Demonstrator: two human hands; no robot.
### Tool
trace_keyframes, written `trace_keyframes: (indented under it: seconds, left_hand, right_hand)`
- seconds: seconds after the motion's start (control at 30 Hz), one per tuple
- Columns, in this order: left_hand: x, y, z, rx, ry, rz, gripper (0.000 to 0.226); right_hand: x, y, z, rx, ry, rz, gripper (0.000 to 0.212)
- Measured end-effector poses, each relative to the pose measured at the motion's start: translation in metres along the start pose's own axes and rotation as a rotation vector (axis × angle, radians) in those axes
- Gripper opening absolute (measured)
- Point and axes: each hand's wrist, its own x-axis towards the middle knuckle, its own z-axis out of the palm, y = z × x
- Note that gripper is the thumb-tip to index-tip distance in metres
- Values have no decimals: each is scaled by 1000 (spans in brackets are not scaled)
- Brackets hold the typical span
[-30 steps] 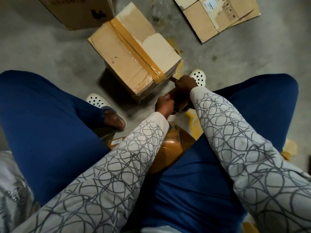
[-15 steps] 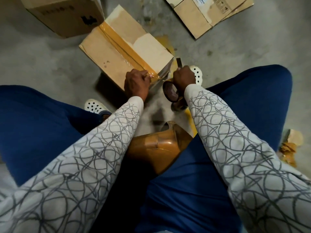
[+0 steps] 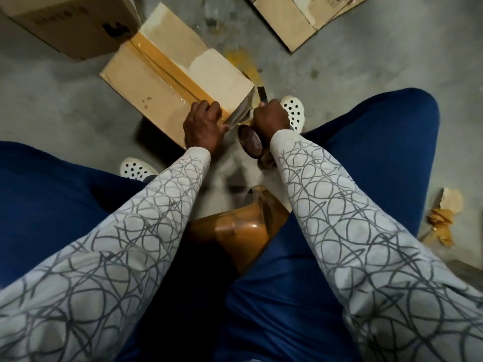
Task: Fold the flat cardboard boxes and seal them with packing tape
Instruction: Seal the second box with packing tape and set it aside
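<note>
A folded cardboard box [image 3: 146,92] stands on the concrete floor in front of me, with a strip of brown packing tape [image 3: 167,64] running along its top seam. My left hand [image 3: 203,126] grips the box's near corner, fingers bent over the end of the tape and thumb against the side. My right hand [image 3: 269,118] is closed round a dark tape roll [image 3: 251,143] just right of that corner. A short shiny stretch of tape [image 3: 236,117] spans from the box to the roll. A dark blade-like tip [image 3: 261,94] sticks up above my right fist.
A second closed box [image 3: 65,22] stands at the far left and flat cardboard [image 3: 295,22] lies at the far right. Crumpled tape scraps [image 3: 441,220] lie by my right leg. A brown shiny object [image 3: 235,228] sits between my knees. My white clogs [image 3: 294,113] flank the box.
My left hand has left the roll and moved up onto the box's near corner. My right hand has lifted the roll up beside that corner.
</note>
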Motion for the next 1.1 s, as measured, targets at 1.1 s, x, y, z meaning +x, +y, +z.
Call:
trace_keyframes:
  seconds: [1.1]
  left_hand:
    - [-152,23,-134,-475,40,-479,9]
  right_hand:
    - [-196,13,33,-289,94,-741,41]
